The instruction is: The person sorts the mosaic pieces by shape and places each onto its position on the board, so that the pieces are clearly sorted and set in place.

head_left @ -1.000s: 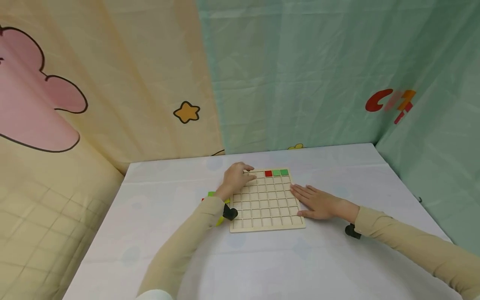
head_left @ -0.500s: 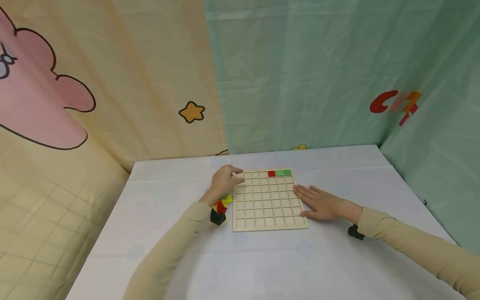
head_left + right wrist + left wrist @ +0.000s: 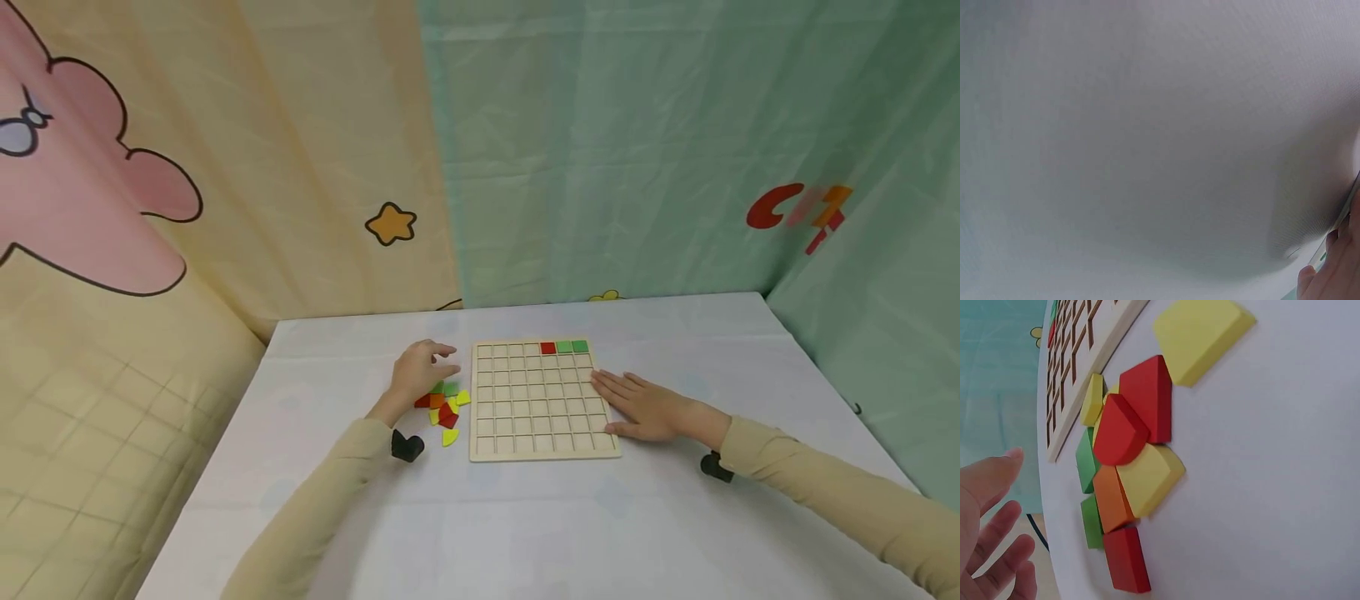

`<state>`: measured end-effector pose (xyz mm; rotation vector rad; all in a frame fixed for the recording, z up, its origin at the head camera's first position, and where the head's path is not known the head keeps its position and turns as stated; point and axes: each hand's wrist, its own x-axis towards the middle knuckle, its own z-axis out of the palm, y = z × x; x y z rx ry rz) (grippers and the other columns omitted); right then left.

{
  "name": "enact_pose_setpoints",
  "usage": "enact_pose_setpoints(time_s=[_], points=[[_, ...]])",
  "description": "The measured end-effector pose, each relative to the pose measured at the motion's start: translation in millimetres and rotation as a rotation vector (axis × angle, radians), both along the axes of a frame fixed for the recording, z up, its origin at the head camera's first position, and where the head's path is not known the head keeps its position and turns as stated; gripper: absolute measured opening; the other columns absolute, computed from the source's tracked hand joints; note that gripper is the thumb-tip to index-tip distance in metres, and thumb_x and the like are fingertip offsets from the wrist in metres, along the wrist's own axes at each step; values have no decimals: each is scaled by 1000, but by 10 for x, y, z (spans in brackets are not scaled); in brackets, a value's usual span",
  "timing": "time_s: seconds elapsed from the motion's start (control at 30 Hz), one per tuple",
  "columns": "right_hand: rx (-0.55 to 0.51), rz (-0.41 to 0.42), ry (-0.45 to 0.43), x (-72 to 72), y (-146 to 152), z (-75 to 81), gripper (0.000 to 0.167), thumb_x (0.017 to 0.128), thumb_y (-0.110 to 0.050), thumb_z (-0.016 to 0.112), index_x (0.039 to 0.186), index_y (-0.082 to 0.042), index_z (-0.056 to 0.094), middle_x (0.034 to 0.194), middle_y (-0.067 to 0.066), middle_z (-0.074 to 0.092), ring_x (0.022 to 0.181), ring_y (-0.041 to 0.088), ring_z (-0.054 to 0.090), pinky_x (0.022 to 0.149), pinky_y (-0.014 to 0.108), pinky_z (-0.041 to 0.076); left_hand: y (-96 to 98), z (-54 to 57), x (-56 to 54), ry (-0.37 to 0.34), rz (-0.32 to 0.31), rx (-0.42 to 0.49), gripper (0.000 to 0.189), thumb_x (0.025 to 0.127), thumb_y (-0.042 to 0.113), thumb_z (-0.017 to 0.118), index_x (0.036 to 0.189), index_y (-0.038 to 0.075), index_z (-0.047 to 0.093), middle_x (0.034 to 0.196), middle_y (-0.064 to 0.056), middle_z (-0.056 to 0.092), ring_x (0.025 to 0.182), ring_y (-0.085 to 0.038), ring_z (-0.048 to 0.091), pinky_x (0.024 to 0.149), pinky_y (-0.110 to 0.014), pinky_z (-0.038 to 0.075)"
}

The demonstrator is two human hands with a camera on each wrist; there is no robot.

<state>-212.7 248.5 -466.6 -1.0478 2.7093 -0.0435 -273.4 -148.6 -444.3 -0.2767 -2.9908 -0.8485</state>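
Note:
A wooden grid board (image 3: 534, 408) lies on the table, with a red square (image 3: 548, 348) and two green squares (image 3: 572, 347) set in its far right cells. Beside its left edge is a loose heap of coloured pieces: an orange piece (image 3: 1114, 499), a rounded red piece (image 3: 1119, 432), a pale yellow piece (image 3: 1200, 334), and several others. Over the heap's far side hovers my left hand (image 3: 418, 371), thumb and fingers apart, nothing held. My right hand (image 3: 647, 410) lies flat with straight fingers, fingertips on the board's right edge.
A white cloth (image 3: 525, 525) covers the table. Curtains printed with cartoons hang behind it and along both sides, with an orange star (image 3: 391, 223) on the back one. Each wrist carries a small black camera (image 3: 407, 446).
My left hand has moved left from above the board's far left cells to the heap, uncovering more of the pieces. The right hand stays at the board's edge.

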Motion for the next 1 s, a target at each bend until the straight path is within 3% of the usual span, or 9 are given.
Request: enact_pose_setpoints(time_s=[0.27,0.57,1.0], points=[[18,-11,-8,-4,-2,-11,81,98,-58,36,153,-2,17,161,16,13,148,35,16,116,56,17,-204,-35,88,-52,52,27,36,84,29,74,118,15,70,113,-5,67,97,-22,55,80,-33,49],[10,-1,14,1,9,-24,80,98,-56,37,152,-1,19,160,17,16,147,36,19,116,56,19,-393,-112,191,-59,61,42,34,84,24,75,116,13,71,111,-8,68,96,-23,55,84,-36,49],[19,-10,5,-1,13,-21,79,98,-56,37,153,-2,16,161,15,13,148,34,16,117,54,17,-444,-195,227,-48,41,44,33,83,22,76,114,13,72,108,-8,68,93,-23,55,83,-37,48]])
